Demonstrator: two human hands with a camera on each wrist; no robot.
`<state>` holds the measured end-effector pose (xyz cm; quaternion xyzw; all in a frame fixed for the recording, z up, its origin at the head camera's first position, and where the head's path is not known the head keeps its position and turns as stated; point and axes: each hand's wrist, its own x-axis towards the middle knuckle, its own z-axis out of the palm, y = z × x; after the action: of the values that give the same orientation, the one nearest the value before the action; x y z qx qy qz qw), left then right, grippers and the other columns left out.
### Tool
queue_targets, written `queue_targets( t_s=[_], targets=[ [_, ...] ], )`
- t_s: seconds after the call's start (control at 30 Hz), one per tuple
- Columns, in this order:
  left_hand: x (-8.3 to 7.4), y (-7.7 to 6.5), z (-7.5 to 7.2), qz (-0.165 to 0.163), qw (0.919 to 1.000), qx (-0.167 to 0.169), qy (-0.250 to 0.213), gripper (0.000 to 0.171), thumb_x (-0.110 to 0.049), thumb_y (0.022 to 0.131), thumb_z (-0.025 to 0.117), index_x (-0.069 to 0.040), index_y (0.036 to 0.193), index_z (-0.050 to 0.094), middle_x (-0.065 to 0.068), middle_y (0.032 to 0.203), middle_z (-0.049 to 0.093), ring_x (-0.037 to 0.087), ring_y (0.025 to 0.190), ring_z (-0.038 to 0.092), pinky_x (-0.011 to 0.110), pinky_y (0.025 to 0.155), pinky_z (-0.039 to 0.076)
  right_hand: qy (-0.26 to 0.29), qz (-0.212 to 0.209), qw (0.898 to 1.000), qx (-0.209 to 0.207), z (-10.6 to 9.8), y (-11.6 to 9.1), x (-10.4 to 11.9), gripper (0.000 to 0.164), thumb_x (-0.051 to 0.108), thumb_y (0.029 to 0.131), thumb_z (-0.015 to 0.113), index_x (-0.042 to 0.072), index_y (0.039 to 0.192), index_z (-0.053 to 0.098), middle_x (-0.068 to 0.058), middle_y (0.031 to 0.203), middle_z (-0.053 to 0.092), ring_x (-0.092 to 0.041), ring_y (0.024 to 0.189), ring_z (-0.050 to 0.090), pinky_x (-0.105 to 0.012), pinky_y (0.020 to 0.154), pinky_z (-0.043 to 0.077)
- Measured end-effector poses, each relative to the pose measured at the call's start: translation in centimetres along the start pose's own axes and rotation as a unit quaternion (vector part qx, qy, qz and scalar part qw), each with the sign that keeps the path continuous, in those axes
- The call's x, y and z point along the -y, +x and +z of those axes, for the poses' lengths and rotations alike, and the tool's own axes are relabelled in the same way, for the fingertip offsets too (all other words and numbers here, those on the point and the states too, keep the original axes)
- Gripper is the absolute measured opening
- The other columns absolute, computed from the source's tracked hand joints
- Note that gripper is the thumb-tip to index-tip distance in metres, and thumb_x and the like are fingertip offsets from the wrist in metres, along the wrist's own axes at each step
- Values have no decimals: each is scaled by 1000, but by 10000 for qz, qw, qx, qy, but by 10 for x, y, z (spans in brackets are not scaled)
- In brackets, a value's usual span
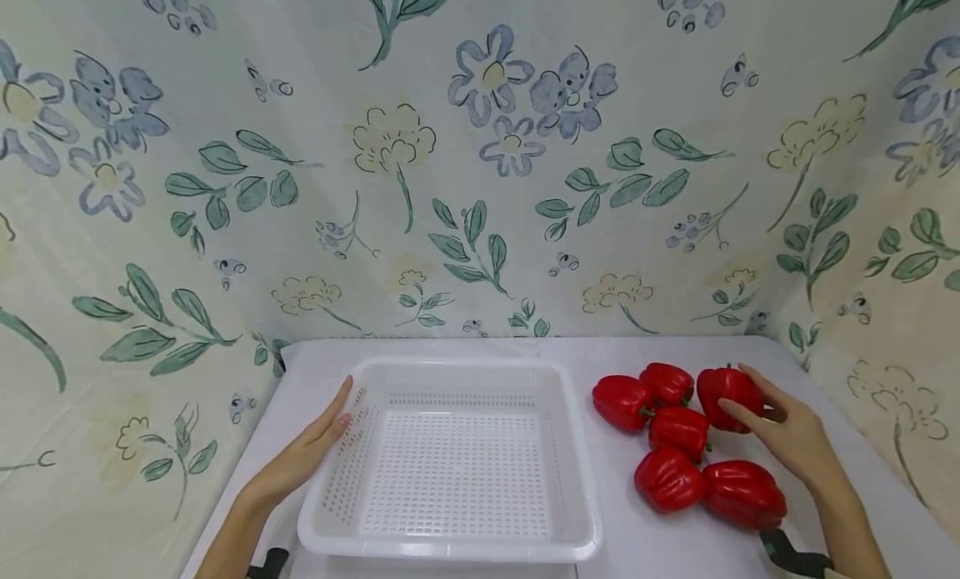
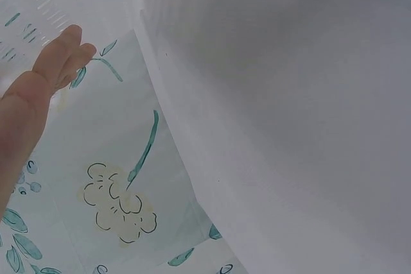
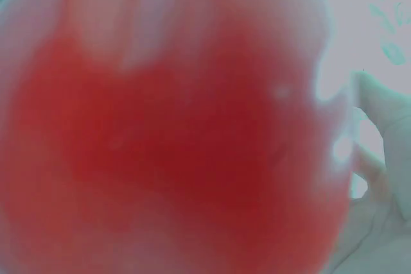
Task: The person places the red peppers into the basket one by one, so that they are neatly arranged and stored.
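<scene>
A white plastic basket [image 1: 450, 550] with slotted walls and floor stands on the white table. My left hand [image 1: 303, 454] rests with straight fingers against the basket's left rim; in the left wrist view the left hand [image 2: 45, 88] shows at the left edge. On the right, my right hand [image 1: 787, 433] grips a red bell pepper [image 1: 726, 396], thumb on the near side and fingers on the far side. That bell pepper [image 3: 186, 145] fills most of the right wrist view, blurred. Close by lie other red bell peppers, among them a front one [image 1: 745, 494] and a left one [image 1: 621, 402].
The table [image 1: 600, 521] has a white cover. Behind and at both sides hangs a floral cloth [image 1: 525, 229]. Dark straps [image 1: 791, 554] show at both wrists. Several peppers lie close together to the right of the basket.
</scene>
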<state>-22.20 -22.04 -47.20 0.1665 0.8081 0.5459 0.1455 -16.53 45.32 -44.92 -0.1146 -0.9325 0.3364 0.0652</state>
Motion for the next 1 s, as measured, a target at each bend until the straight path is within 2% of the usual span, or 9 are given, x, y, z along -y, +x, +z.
queue_targets(
  t_s=[0.23, 0.27, 0.37, 0.5, 0.57, 0.63, 0.77, 0.9, 1.0],
  targets=[
    [2, -1, -1, -28, 10000, -64, 13, 62, -43, 113, 28, -33, 167, -2, 2, 175, -11, 39, 161, -13, 73, 123, -5, 186, -210, 9992, -295, 2, -5, 21, 86, 47, 99, 66, 22, 167, 20, -41, 152, 39, -61, 124, 44, -56, 75, 64],
    [2, -1, -1, -25, 10000, -71, 15, 62, -43, 113, 28, -33, 167, -2, 2, 176, -11, 38, 161, -13, 73, 123, -5, 239, -254, 9989, -307, 2, -6, 24, 85, 46, 99, 67, 24, 167, 20, -40, 153, 40, -61, 124, 45, -53, 74, 64],
    [0, -1, -2, -20, 10000, -51, -2, 62, -42, 114, 29, -33, 167, -1, 4, 176, -10, 39, 161, -13, 73, 123, -5, 360, -342, 9982, -329, 2, -10, 34, 83, 45, 98, 68, 33, 166, 21, -37, 153, 42, -55, 123, 50, -32, 68, 64],
    [0, -3, -2, -48, 10000, -28, -25, 62, -42, 113, 29, -33, 167, 0, 6, 175, -11, 41, 160, -14, 73, 122, -6, 591, -595, 9960, -324, 4, -16, 50, 79, 41, 98, 70, 40, 164, 26, -30, 151, 47, -12, 110, 62, -13, 68, 56],
    [0, -3, -2, -86, 10000, -47, -21, 62, -42, 114, 29, -33, 167, -1, 5, 175, -11, 40, 161, -14, 73, 123, -6, 741, -771, 9939, -272, 6, -18, 60, 77, 38, 98, 71, 39, 163, 29, -25, 148, 52, 8, 102, 58, -12, 71, 56],
    [0, -3, -2, -127, 9999, -36, 1, 62, -42, 114, 28, -32, 167, -2, 4, 175, -12, 39, 161, -14, 72, 123, -6, 863, -880, 9923, -149, 10, -19, 71, 76, 37, 98, 71, 38, 163, 31, -23, 148, 52, 18, 100, 52, -12, 74, 56],
    [2, -2, -1, -166, 9998, -47, 44, 63, -43, 113, 28, -32, 167, -3, 2, 175, -12, 37, 161, -14, 71, 124, -6, 994, -900, 9908, 206, 21, -19, 94, 78, 39, 97, 72, 38, 163, 31, -22, 154, 50, 8, 110, 54, -15, 78, 56],
    [2, 0, -1, -137, 9999, -57, 34, 63, -44, 113, 29, -34, 167, -2, 0, 175, -11, 36, 161, -13, 70, 124, -5, 1141, -979, 9879, 380, 33, -18, 115, 80, 38, 95, 75, 35, 163, 32, -21, 155, 50, -21, 121, 61, -24, 81, 62],
    [2, 2, -1, -101, 9999, -84, 3, 62, -44, 113, 31, -35, 167, 0, 0, 176, -10, 35, 162, -12, 70, 125, -4, 1268, -1134, 9848, 364, 41, -19, 129, 80, 35, 94, 77, 33, 162, 35, -20, 153, 53, -37, 127, 60, -31, 82, 64]
  ],
)
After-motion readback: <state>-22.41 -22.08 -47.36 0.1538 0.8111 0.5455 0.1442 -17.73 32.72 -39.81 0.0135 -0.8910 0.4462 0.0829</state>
